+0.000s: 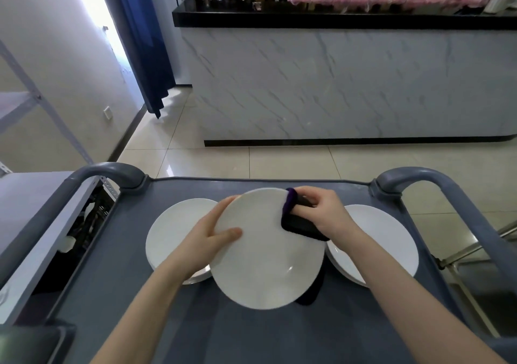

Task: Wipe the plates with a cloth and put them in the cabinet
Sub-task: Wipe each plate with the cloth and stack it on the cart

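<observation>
A white plate (263, 254) is held tilted above the grey cart top (117, 293). My left hand (212, 238) grips its left rim, thumb on the face and fingers behind. My right hand (324, 212) holds a dark purple cloth (296, 221) wrapped over the plate's upper right rim. A stack of white plates (173, 232) lies on the cart to the left, partly hidden by my left hand. Another stack of white plates (386, 240) lies to the right. Part of the cloth hangs behind the held plate's lower edge.
The cart has raised grey handles at the far left (106, 173) and far right (419, 179). A metal shelf unit (33, 201) stands to the left. A marble-fronted counter (335, 84) with a black top faces me across the tiled floor. A metal frame (475, 246) is at right.
</observation>
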A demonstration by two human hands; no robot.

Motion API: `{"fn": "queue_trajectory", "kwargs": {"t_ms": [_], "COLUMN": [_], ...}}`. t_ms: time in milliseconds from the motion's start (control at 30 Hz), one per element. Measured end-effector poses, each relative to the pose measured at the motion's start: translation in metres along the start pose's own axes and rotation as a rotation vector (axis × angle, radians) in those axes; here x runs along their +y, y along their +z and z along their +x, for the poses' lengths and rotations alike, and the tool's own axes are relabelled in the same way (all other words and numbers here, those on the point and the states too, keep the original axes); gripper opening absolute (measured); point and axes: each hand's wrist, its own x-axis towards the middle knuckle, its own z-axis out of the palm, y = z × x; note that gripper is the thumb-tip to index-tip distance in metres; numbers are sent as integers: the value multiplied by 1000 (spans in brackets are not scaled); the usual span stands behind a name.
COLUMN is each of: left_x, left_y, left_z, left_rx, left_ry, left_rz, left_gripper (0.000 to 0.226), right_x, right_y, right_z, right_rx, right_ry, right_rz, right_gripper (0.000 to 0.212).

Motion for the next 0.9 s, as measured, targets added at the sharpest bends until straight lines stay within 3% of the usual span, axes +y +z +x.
{"fn": "queue_trajectory", "kwargs": {"t_ms": [100, 300, 500, 633, 833, 900], "left_x": [6, -8, -27, -27, 1, 8], "left_y": [1, 3, 17, 12, -2, 2], "left_z": [2, -8, -6, -5, 7, 13], "left_rx": [-3, 208, 472, 341, -85, -128], "left_ry": [1, 15, -140, -161, -70, -45], "left_rz": [23, -127, -453, -362, 43, 117], "left_gripper": [49, 48, 46, 48, 49, 54], "right_x": [-7, 16, 46, 46, 9, 0], "right_y": [6, 19, 48, 32, 5, 6], "right_z": [8, -18, -49, -46, -16, -5], "right_rx": [-62, 70, 251, 219, -114, -162], "right_ry": [-30, 63, 247, 286, 36, -7], "right_rz": [-142, 188, 447, 347, 10, -151], "right_gripper": [20, 24, 24, 23, 27, 24]}}
